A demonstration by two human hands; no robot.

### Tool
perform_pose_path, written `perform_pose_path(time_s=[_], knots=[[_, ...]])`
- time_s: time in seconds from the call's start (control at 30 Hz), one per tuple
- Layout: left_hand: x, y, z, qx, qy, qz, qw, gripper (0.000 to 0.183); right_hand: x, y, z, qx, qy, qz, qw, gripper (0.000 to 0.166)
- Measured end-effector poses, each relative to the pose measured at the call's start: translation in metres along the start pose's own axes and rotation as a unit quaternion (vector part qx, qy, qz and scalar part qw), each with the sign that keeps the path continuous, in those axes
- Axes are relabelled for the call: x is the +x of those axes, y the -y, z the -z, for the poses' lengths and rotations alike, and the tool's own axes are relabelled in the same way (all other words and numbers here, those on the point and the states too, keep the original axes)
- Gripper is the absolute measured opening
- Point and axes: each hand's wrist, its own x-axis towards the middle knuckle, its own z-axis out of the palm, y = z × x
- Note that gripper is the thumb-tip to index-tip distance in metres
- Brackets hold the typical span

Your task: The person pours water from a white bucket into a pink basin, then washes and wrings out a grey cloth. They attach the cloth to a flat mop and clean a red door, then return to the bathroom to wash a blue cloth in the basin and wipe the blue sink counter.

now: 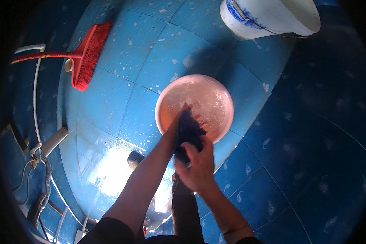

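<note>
Soapy-looking water with bubbles fills a round pink plastic basin point(228, 122) on the blue tiled floor. Over the basin's near edge, dark blue cloth point(188, 128) covers much of my left hand point(198, 120), whose spread fingertips show past it. It cannot be told whether the cloth is draped over that hand or worn on it. My right hand point(198, 164) grips the near end of the cloth with thumb and fingers, just short of the basin.
A red broom point(84, 58) lies at the upper left, by a short pipe end point(68, 65). At the top right stands a white bucket point(262, 18) with a wire handle. Pipes and hoses point(45, 170) run along the left wall. Wet patches and suds spot the floor tiles point(146, 106).
</note>
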Motion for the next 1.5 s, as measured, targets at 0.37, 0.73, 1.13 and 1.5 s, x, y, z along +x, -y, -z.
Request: perform_pose_path(time_s=[0.37,0.73,1.13,1.5], knots=[[-0.011,-0.005,-0.028,0.244,-0.224,-0.145,0.932,0.033,0.078,-0.075,-0.094,0.04,-0.228,-0.109,0.967,0.024],[-0.035,-0.053,-0.012,0.289,-0.174,-0.236,0.911,0.049,0.067,-0.199,-0.074,-0.106,-0.11,-0.049,0.987,0.023],[0.012,0.018,0.031,0.292,-0.206,-0.008,0.934,0.069,0.089,-0.215,-0.143,0.078,-0.2,-0.176,0.961,0.029],[0.022,0.012,0.035,0.094,0.011,-0.124,0.988,0.035,-0.003,0.001,-0.031,0.008,-0.018,-0.065,0.998,0.035]])
